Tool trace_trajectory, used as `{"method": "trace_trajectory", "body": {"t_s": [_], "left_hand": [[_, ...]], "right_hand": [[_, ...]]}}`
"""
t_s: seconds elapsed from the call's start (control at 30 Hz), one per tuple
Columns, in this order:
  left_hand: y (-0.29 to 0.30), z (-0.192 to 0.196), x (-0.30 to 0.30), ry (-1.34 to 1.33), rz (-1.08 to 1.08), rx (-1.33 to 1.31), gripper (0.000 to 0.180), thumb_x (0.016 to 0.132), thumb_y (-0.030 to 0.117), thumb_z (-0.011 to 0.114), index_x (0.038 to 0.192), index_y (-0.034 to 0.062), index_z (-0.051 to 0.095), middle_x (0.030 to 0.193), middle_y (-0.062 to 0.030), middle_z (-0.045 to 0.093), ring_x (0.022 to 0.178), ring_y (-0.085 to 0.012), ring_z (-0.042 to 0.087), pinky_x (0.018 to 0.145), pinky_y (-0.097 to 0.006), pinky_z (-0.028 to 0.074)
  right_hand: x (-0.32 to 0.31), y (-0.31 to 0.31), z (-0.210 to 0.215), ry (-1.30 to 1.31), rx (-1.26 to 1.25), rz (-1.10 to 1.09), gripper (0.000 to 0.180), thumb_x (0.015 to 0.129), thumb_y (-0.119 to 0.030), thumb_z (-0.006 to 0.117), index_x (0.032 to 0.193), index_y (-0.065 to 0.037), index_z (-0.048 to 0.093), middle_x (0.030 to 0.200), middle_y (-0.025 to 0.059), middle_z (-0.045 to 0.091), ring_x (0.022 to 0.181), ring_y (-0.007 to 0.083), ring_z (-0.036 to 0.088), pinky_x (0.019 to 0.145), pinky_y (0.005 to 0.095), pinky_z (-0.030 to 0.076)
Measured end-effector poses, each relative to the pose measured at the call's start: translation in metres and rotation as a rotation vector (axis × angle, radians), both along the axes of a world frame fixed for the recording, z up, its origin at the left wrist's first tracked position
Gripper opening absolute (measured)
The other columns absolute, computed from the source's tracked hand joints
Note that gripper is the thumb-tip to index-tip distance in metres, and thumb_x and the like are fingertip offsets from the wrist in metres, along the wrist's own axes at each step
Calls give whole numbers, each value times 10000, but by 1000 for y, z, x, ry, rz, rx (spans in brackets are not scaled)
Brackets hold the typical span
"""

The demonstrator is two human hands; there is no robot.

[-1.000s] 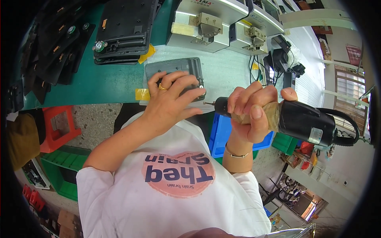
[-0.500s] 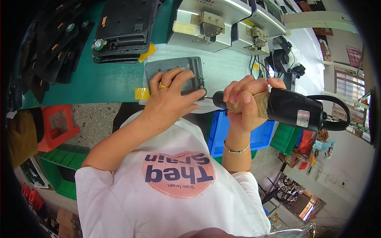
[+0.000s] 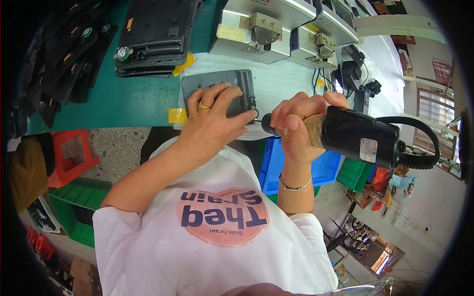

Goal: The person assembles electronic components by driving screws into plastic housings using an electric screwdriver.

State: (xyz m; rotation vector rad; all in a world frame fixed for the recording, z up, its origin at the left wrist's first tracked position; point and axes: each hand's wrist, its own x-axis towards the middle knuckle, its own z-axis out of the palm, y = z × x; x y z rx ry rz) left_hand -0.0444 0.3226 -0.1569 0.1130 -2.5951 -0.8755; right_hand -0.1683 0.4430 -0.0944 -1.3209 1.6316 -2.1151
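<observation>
Screwdriver [image 3: 355, 135] lower, fingers [image 3: 291, 121] wrapped tight.

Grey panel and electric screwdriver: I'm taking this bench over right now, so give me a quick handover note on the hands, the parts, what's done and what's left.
Left hand: flat on the grey panel, pinning it to the green bench.
Right hand: gripping the black corded electric screwdriver, held sideways, bit tip at the panel's lower right corner.
Parts: finished or waiting black panels are stacked behind on the bench; yellow tape tab sits by the panel's near edge.
Done: panel placed and steadied, bit lined up at the corner.
Left: whether that screw is seated cannot be told; other corners are hidden by the hand.
</observation>
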Motion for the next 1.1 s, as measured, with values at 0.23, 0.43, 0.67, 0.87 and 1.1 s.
{"method": "trace_trajectory", "body": {"t_s": [0.23, 0.43, 0.67, 0.87, 1.1], "left_hand": [[0, -1, 0, -15, 13, -28, 405, 693, 237, 798, 1082, 285, 694, 1271, -51, 452, 1280, -281, 388, 993, -487, 278], [1, -3, 1, -4, 20, -18, 425, 684, 226, 804, 1089, 287, 689, 1259, -56, 454, 1284, -284, 390, 989, -481, 282], [1, -5, 0, 32, 38, -33, 430, 668, 206, 812, 1074, 269, 686, 1252, -59, 457, 1274, -293, 390, 987, -480, 284], [2, -7, -1, 45, 55, -48, 430, 662, 199, 816, 1068, 262, 690, 1252, -64, 454, 1286, -297, 368, 987, -478, 282], [4, -1, 1, 20, 66, 7, 290, 755, 183, 708, 1026, 285, 692, 1243, -63, 463, 1275, -302, 391, 1001, -508, 292]], "right_hand": [[5, -3, -7, 12, -43, -73, 544, 825, 19, 711, 1228, -111, 369, 703, 54, 548, 553, 161, 527, 511, 300, 496], [11, -4, -11, 35, -99, -147, 499, 827, 71, 664, 1165, -87, 333, 712, 79, 591, 534, 160, 569, 565, 302, 522], [24, -1, -8, -16, -130, -221, 540, 862, -14, 685, 1213, -128, 290, 700, 39, 543, 543, 158, 542, 534, 325, 525], [33, -5, -1, -33, -74, -356, 628, 879, -40, 674, 1321, -153, 243, 765, 49, 544, 592, 166, 552, 531, 321, 524], [30, -14, 3, -89, -5, -438, 655, 859, 16, 655, 1345, -103, 233, 767, 75, 563, 599, 170, 572, 552, 292, 510]]}}
